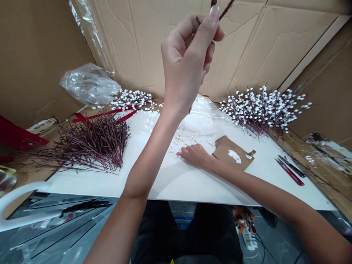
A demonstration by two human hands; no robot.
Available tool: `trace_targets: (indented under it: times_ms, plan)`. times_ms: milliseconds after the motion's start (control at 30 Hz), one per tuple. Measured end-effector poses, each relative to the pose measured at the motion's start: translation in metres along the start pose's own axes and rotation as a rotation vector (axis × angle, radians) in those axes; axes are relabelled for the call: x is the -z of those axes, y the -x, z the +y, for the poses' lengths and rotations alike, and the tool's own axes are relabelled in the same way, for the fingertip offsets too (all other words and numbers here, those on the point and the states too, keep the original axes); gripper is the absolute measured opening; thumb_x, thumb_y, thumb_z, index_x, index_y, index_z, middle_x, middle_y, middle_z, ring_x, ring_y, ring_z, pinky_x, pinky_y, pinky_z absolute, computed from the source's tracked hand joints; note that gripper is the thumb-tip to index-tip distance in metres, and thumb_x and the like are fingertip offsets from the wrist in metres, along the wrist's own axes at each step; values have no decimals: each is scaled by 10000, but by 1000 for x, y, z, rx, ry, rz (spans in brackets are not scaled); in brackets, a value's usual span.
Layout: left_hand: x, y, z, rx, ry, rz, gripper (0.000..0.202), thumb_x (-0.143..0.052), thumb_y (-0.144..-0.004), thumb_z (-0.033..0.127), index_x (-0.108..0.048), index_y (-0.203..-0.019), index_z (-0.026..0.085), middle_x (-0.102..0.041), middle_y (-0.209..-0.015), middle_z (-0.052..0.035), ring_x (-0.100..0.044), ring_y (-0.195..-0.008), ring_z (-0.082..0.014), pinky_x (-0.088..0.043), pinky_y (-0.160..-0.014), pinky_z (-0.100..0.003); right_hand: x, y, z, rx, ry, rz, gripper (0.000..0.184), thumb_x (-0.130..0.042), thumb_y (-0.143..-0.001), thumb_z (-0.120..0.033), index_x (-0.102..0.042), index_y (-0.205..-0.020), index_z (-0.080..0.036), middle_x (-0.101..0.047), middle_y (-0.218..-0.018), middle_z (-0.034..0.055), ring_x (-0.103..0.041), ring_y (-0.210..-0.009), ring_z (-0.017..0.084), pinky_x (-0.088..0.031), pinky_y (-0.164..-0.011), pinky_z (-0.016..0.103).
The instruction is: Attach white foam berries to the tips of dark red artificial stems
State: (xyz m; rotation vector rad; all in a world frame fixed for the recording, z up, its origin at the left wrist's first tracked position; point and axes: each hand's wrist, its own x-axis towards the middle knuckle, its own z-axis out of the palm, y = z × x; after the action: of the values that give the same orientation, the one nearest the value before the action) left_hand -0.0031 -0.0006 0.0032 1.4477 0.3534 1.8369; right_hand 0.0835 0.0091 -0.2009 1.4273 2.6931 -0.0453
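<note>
My left hand [189, 51] is raised high before the cardboard, pinching a dark brown twig [226, 9] between thumb and fingers; most of the twig runs out of the top of the view. Low on the white table [176, 183], my right hand [195, 154] rests at the near edge of a scatter of small white foam berries [203, 139]. Its fingers are bent together, and whether a berry is between them is hidden. Beside it lies a piece of brown cardboard [224, 146] with white glue [234, 156] on it and a small stick [250, 154] at its right.
Bare brown twigs [101, 143] are heaped at the left near a red ribbon [126, 114]. Finished-looking white-berry branches [261, 106] lie at the back right, others [134, 98] at the back left by a clear plastic bag [89, 84]. Red-handled scissors-like cutters [293, 174] lie far right.
</note>
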Motion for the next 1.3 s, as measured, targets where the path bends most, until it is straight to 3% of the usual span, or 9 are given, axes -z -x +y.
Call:
trace_targets:
  times_ms: [233,400,500,667,800,900,1033,1167,1300]
  plan:
    - [-1,1,1,7,37,5,310,-446,-926,131,-486,-619,121,-363,-509,58,-256,-355,23,-219,-359,-127,1,0,10,-76,-284,100,416,-359,-963,-375,-612,-723,-149,-674,-758,109,-622,-730,209,-306,-615,270]
    - [2,-1,2,10,45,-7,304,-444,-925,141,-481,-624,120,-354,-513,57,-254,-361,19,-192,-354,-130,18,2,22,-166,-691,222,483,-176,-968,-455,-318,-575,-214,-327,-499,-26,-364,-489,118,-278,-537,252]
    - [5,-3,-1,0,94,-51,281,-524,-903,234,-501,-647,122,-351,-535,55,-252,-375,11,-148,-347,-157,32,3,25,-150,-957,188,432,-63,-954,-474,-199,-618,-239,-172,-498,-68,-212,-426,103,-274,-457,235]
    - [6,-5,0,52,128,-27,337,-526,-904,337,-501,-636,134,-338,-539,53,-220,-363,9,-100,-341,-183,37,2,25,-88,-1147,88,347,-137,-936,-362,-163,-613,-241,-159,-498,-75,-187,-412,108,-277,-414,221]
    - [7,-4,5,72,114,-52,268,-461,-920,179,-494,-661,117,-346,-547,52,-238,-364,14,-106,-349,-152,28,1,22,-110,-1056,70,350,-148,-941,-336,-157,-605,-240,-155,-493,-74,-193,-408,108,-277,-422,229]
    - [7,-4,5,52,141,-55,265,-495,-911,186,-500,-657,109,-352,-538,51,-247,-362,16,-103,-350,-150,22,0,16,-166,-858,125,419,-162,-960,-411,-195,-582,-234,-195,-488,-58,-255,-432,107,-279,-476,248]
    - [6,-4,4,37,145,-16,340,-526,-911,291,-498,-620,117,-346,-502,54,-230,-349,19,-110,-338,-157,15,-1,6,-200,-494,175,473,-289,-960,-414,-397,-555,-195,-453,-537,25,-497,-584,170,-292,-590,282]
    - [5,-3,4,55,93,-33,325,-519,-917,266,-500,-627,122,-362,-512,51,-241,-354,15,-149,-336,-158,7,-5,-1,-150,-216,109,481,-321,-960,-440,-624,-766,-120,-668,-750,164,-636,-740,269,-332,-628,306]
    - [6,-3,4,5,84,-29,319,-508,-917,257,-499,-624,131,-346,-525,49,-226,-369,11,-149,-334,-156,4,-11,-1,-46,-49,54,554,-261,-972,-468,-665,-905,-95,-706,-856,201,-668,-805,276,-343,-622,294]
